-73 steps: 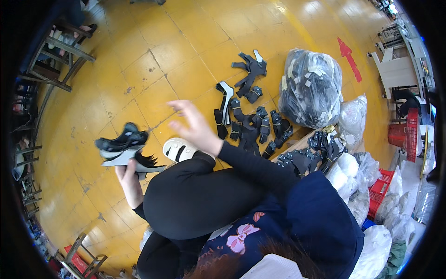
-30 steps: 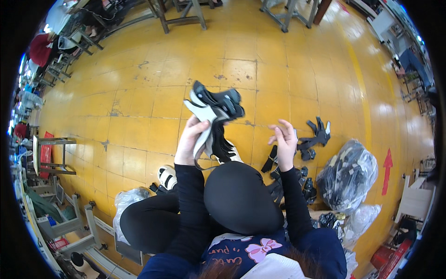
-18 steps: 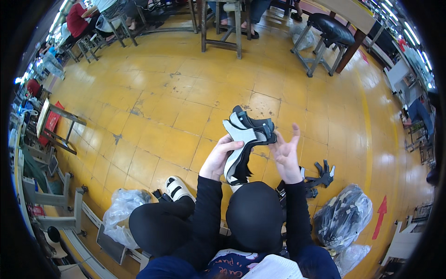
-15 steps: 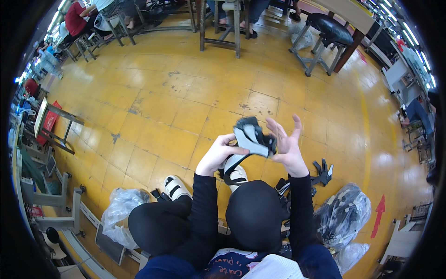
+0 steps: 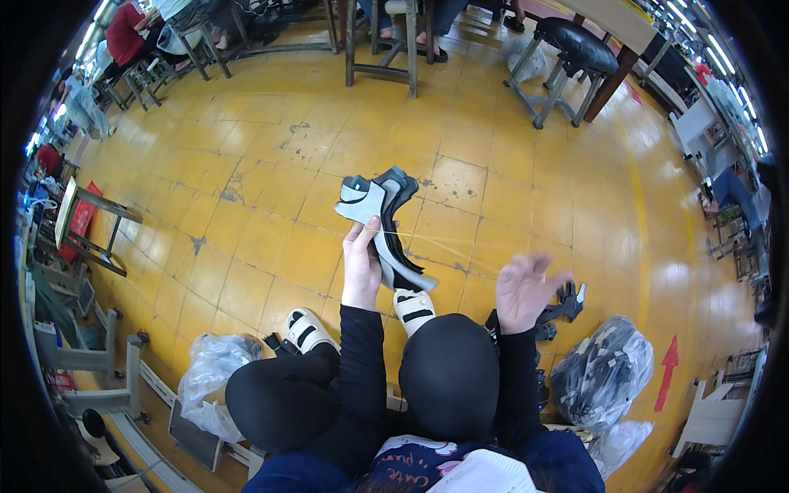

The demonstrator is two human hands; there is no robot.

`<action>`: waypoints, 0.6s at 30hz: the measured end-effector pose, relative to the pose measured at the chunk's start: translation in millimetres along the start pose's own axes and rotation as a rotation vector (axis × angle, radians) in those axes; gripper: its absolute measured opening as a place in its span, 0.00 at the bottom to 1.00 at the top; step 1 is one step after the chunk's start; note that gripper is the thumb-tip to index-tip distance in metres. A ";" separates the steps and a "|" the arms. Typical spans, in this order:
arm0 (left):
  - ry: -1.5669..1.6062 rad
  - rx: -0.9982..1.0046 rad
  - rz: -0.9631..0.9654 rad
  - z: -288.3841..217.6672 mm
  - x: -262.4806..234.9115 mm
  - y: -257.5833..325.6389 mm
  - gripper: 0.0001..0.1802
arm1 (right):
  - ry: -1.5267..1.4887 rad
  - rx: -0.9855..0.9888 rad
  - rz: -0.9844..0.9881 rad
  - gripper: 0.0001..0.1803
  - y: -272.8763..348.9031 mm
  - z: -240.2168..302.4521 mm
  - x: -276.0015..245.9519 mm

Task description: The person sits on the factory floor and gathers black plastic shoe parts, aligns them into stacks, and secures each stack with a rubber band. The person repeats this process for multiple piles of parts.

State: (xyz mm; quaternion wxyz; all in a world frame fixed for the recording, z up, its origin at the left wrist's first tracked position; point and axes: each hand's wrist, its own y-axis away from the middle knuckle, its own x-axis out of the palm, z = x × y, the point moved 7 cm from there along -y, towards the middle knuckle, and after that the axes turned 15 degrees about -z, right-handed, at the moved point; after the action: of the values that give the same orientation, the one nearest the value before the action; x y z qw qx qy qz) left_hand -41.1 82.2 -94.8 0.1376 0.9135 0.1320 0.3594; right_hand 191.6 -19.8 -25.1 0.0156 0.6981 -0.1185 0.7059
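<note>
One grey-and-black cut shoe-upper piece [image 5: 383, 223] is raised in front of the seated person, pinched at its lower middle by the left hand [image 5: 362, 264]. A thin pale thread [image 5: 444, 240] runs from that grip rightward toward the right hand [image 5: 521, 289], which is lifted with fingers spread and blurred; whether it pinches the thread end cannot be told. Just beyond the right hand, more black upper pieces [image 5: 561, 306] lie on the yellow tiled floor [image 5: 263, 238], beside a clear plastic bag of dark parts [image 5: 602, 374]. Judging from this, one piece is in work and several remain.
</note>
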 end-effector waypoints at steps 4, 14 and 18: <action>-0.233 0.171 0.178 -12.9 30.5 28.6 0.11 | 0.382 -0.110 -0.426 0.34 -10.5 -16.2 -40.1; -0.708 0.162 0.676 17.7 63.8 64.4 0.21 | 1.370 -0.302 -0.336 0.32 -11.7 -3.4 -12.5; -0.689 0.136 0.728 22.3 64.2 68.3 0.26 | 1.350 -0.058 -0.364 0.13 -4.5 -10.2 -24.5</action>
State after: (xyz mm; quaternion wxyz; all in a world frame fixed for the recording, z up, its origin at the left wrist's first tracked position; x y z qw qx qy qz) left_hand 29.4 37.2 -47.0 -0.0208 0.9727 -0.2249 0.0525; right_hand 183.0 -10.0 -48.6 0.2222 0.1149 0.0171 0.9681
